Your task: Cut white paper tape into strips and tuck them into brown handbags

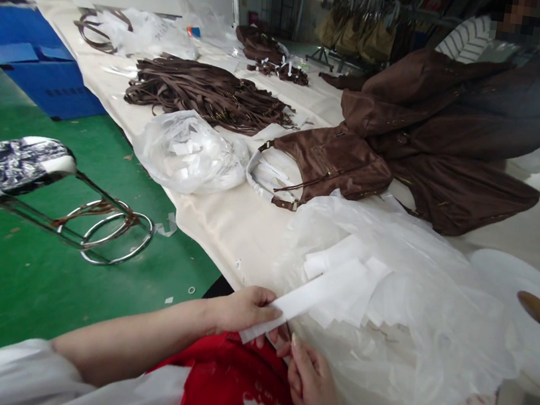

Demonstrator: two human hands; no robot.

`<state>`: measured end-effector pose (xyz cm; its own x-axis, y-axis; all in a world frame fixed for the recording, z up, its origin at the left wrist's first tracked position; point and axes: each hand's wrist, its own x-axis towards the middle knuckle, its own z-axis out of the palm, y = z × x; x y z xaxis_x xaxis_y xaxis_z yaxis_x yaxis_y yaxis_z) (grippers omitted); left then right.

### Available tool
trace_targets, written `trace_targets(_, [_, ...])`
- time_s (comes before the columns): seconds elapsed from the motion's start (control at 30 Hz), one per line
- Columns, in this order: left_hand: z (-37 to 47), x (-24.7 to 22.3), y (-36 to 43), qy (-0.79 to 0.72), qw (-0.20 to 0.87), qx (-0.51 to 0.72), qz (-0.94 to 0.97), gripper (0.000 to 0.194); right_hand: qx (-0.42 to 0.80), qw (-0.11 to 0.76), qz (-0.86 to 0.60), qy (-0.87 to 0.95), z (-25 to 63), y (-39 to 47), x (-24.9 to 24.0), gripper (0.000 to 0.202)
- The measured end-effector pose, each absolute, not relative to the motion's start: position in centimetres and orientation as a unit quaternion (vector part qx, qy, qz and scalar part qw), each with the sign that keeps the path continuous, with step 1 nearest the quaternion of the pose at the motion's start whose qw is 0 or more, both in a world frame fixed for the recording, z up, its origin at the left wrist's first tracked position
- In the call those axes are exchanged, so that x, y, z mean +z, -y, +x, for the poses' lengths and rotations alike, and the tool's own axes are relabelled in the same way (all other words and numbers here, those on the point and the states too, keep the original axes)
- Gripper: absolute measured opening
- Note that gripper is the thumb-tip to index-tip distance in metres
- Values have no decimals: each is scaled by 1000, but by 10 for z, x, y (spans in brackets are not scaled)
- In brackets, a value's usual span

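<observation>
Close to my red apron, my left hand (245,309) is closed on a white strip (309,296), thumb on top of it. The strip slants up to the right over a pile of similar white pieces (362,292) on clear plastic. My right hand (310,374) is just to the right and lower, thumb and fingers pinched together near the left fingertips. Something thin and dark shows between the two hands, too small to name. Beyond the plastic lies a brown handbag (338,165) with a white-wrapped handle, beside a heap of brown bags (435,132).
Brown straps (205,91) lie heaped on the cloth-covered table (212,214), near a clear plastic bag of white scraps (191,151). A large white roll (496,268) is at the right. A patterned stool (14,163) and blue boxes (50,81) stand left. A person in stripes (466,39) is across.
</observation>
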<state>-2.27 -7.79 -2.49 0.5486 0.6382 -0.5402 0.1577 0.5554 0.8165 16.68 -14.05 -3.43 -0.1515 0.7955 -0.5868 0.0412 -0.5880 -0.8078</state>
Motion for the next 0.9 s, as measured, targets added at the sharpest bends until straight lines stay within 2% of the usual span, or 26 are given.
trace_targets(0.13, [-24,-24,78,-455,761,163,432,48,702,247,-576,337,167,142,-38,60])
trace_targets(0.37, [-28,-24,78,-421,816,155,363,43,685,282,-589,323,166,146,-50,57])
trace_targets(0.57, [-28,-27,77,-431,815,149,358,39,699,252,-590,316,168,146,-42,62])
trace_targets(0.9, [-27,-32,78,-425,794,177,397,53,701,239,-582,336,169,145,-48,65])
